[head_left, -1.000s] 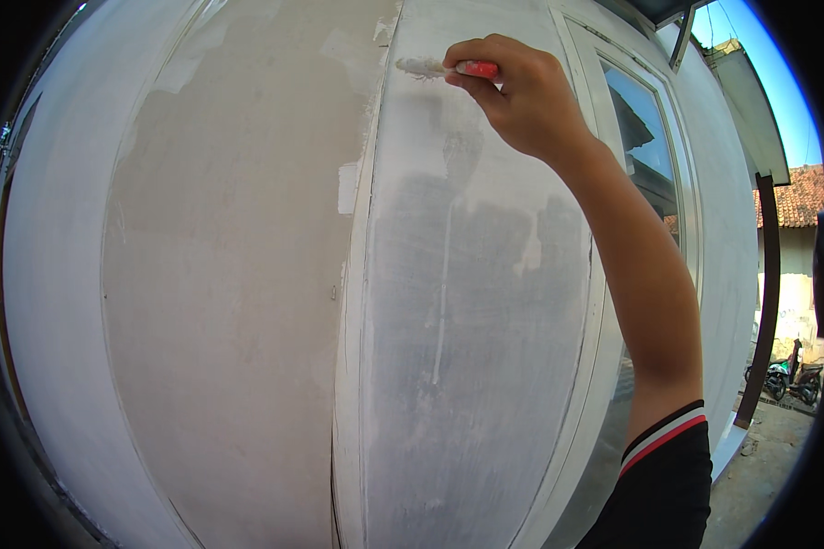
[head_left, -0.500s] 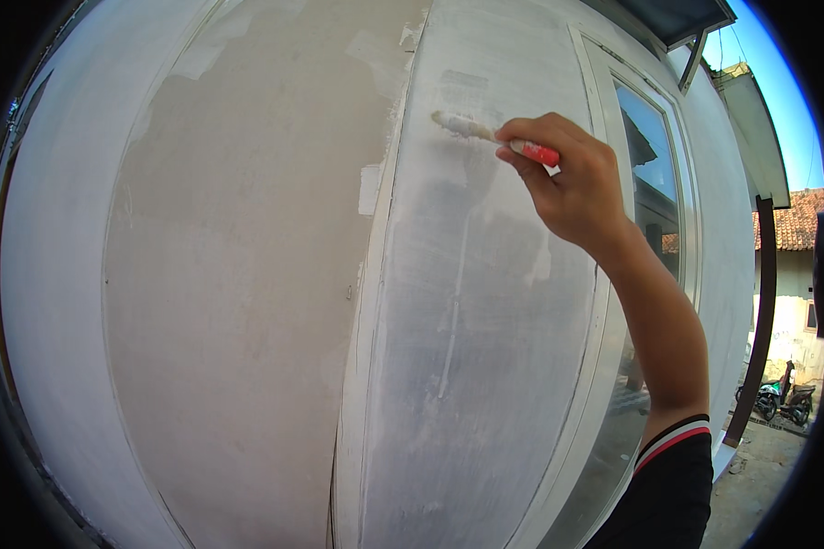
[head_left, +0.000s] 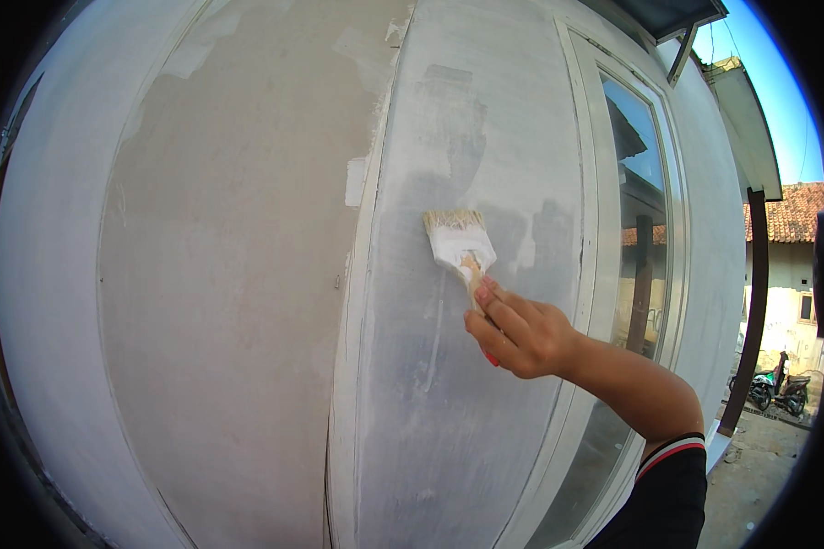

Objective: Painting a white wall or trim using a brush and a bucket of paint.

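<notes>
My right hand is closed around the handle of a flat paintbrush whose head is coated in white paint. The bristles point up and lie at or very close to the narrow grey-white wall panel; I cannot tell whether they touch it. A bit of the handle's red end shows below my fingers. Darker, wet-looking patches spread around and above the brush, and a pale drip streak runs down below it. My left hand is out of view.
To the left is a wide beige panel with white paint patches along its edges. On the right stands a white-framed window, with a dark post beyond it. Motorcycles are parked in the far right background.
My right hand has moved down with the paintbrush, from the upper panel to its middle. The brush has turned from side-on to show its broad face. A darker patch now shows higher up.
</notes>
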Available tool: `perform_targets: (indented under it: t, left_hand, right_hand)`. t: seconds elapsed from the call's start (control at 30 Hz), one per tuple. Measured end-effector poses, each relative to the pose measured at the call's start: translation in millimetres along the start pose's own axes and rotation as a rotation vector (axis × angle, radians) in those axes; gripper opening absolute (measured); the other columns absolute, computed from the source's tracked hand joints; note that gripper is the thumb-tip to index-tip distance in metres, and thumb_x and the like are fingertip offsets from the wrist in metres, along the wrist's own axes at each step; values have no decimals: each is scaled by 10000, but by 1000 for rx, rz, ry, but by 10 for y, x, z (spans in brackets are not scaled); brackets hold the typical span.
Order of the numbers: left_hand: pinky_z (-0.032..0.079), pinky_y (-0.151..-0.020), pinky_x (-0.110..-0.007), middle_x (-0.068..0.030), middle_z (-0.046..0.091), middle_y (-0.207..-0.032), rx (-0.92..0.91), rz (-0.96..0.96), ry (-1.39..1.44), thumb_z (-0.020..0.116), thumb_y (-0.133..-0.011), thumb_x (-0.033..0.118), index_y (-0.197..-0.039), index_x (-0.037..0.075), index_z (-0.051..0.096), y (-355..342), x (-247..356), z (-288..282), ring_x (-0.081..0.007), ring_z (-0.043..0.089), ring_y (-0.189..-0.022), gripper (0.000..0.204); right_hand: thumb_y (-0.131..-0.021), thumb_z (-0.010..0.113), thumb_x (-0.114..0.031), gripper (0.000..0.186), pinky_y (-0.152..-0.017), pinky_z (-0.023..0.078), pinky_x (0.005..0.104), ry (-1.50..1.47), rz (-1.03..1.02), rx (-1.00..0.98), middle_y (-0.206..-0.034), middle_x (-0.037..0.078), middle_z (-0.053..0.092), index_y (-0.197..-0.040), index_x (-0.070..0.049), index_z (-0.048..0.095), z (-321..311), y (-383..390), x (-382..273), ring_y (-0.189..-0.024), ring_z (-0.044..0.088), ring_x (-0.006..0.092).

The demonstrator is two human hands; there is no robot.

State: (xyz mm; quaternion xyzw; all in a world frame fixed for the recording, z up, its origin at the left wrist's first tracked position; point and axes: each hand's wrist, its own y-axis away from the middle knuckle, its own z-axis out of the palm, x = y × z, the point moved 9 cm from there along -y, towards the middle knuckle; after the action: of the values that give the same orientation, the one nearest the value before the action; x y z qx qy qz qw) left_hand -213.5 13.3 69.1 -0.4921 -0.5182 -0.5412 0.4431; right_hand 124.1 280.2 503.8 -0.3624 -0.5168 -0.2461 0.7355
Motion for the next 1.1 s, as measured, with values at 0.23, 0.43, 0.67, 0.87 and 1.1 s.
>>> perform_targets:
  t: [0.23, 0.43, 0.67, 0.87, 1.1]
  left_hand:
    - [417, -619, -343, -110, 561, -749, -7, 127, -35, 543, -545, 18, -815, -19, 526, 190, 341, -46, -218, 500, -661, 273]
    - [427, -687, -328, -117, 584, -802, -84, 86, 23, 542, -548, 34, -852, -39, 560, 252, 270, -83, -233, 532, -724, 313]
    - [434, -679, -347, -113, 586, -786, -206, 86, 0, 525, -573, 32, -844, -34, 563, 217, 203, 48, -225, 541, -726, 282]
    - [405, -598, -347, -106, 564, -717, -254, 154, -36, 554, -569, 68, -758, -7, 552, 138, 88, 56, -212, 493, -650, 203]
    - [395, -536, -347, -95, 546, -608, -199, 216, -16, 581, -545, 106, -670, 24, 532, 71, -114, 42, -192, 476, -573, 157]
  right_hand:
    - [-807, 581, -39, 46, -617, 557, 223, -115, -175, -73, -722, 127, 604, -848, -17, 578, -327, 371, -1263, -736, 664, 235]
    - [-891, 458, -233, 251, -575, 526, 238, -438, -57, -128, -788, 129, 604, -894, -9, 571, -691, 381, -1636, -768, 642, 251]
    - [-768, 645, -90, 138, -516, 489, 258, -937, 479, -276, -767, 64, 594, -880, -49, 576, -384, 194, -895, -639, 609, 170]
    - [-798, 657, -141, 100, -570, 499, 269, -1070, 772, -565, -807, 83, 644, -860, -64, 640, 221, -84, 273, -680, 615, 199]
    - [-775, 679, -129, 146, -599, 463, 265, -679, 881, -243, -702, 77, 620, -852, -17, 627, 102, -682, 1699, -613, 563, 156]
